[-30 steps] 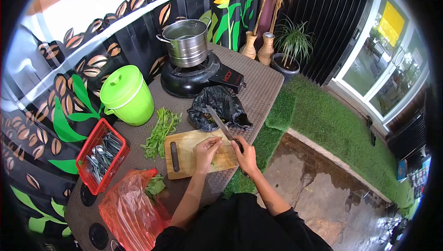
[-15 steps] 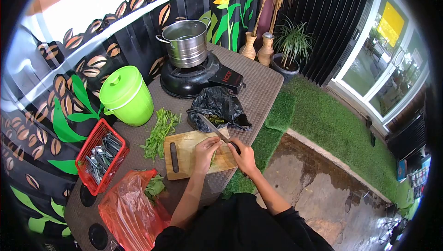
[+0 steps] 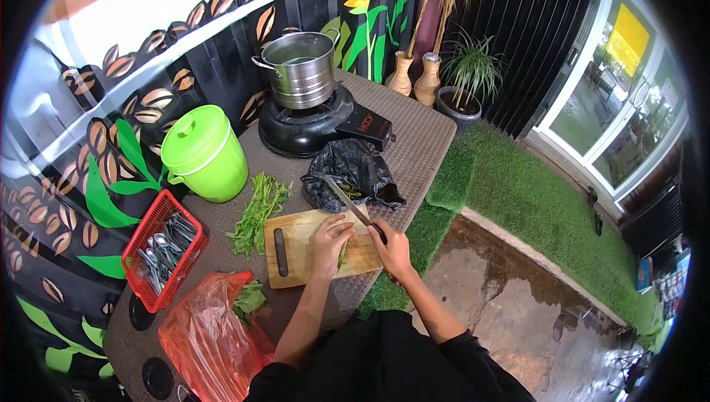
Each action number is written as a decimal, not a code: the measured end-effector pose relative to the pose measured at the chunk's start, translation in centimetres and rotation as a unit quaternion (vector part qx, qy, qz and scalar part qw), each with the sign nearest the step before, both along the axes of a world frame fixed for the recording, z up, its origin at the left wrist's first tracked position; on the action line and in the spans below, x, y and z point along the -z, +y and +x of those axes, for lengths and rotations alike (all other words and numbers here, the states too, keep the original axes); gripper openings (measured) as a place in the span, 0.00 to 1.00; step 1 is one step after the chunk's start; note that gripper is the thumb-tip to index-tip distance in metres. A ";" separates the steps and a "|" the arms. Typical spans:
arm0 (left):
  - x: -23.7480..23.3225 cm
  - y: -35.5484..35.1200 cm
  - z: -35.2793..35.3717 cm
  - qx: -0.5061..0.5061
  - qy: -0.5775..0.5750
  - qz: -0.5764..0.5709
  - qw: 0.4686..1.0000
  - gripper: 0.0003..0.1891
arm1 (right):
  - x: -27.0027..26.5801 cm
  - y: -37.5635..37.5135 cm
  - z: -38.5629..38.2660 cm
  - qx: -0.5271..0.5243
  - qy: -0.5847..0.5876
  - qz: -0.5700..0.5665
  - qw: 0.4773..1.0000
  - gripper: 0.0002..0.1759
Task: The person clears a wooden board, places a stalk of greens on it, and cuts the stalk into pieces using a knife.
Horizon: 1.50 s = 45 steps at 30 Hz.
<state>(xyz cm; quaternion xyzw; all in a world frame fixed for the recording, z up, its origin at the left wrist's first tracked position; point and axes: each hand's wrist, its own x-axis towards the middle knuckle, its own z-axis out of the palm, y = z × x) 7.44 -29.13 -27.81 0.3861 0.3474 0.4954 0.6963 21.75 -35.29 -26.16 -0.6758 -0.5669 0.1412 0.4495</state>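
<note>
My right hand point(image 3: 393, 249) is closed round the dark handle of a knife point(image 3: 348, 200), whose blade points up and to the left over the far edge of the wooden cutting board point(image 3: 297, 225). Above the board, my left hand point(image 3: 330, 247) has its fingers pinched together. A thin green vegetable stem point(image 3: 342, 255) shows just below those fingertips, partly hidden by the hand. Beyond the board lies a crumpled black plastic bag point(image 3: 353, 169), open, with some greens inside. A pile of leafy greens point(image 3: 259, 210) rests on the table left of the board.
A steel pot point(image 3: 302, 73) stands on a black gas stove point(image 3: 296, 128) at the back. Leftward are a lidded green bucket point(image 3: 211, 158), a red basket point(image 3: 137, 269) of cutlery and a red plastic bag point(image 3: 211, 328) with leaves. The woven table point(image 3: 421, 117) ends at my right.
The knife blade has swung slightly up and right, and the gap between my hands has widened a little. My left hand stays pinched over the board.
</note>
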 end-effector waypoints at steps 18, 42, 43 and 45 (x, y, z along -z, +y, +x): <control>2.1 1.9 -0.6 0.006 -0.014 -0.039 0.999 0.18 | 1.1 1.9 0.1 0.000 0.034 0.006 0.999 0.13; 4.8 6.9 0.3 -0.029 0.017 -0.192 0.981 0.12 | 6.2 7.1 -0.6 -0.026 0.273 -0.034 0.961 0.10; 5.2 7.6 0.5 -0.029 0.016 -0.191 0.981 0.12 | 6.1 7.4 -0.7 -0.027 0.272 -0.034 0.961 0.10; 5.9 8.6 0.7 0.001 0.044 -0.192 0.980 0.13 | 6.0 8.1 -0.6 -0.095 0.495 -0.082 0.860 0.09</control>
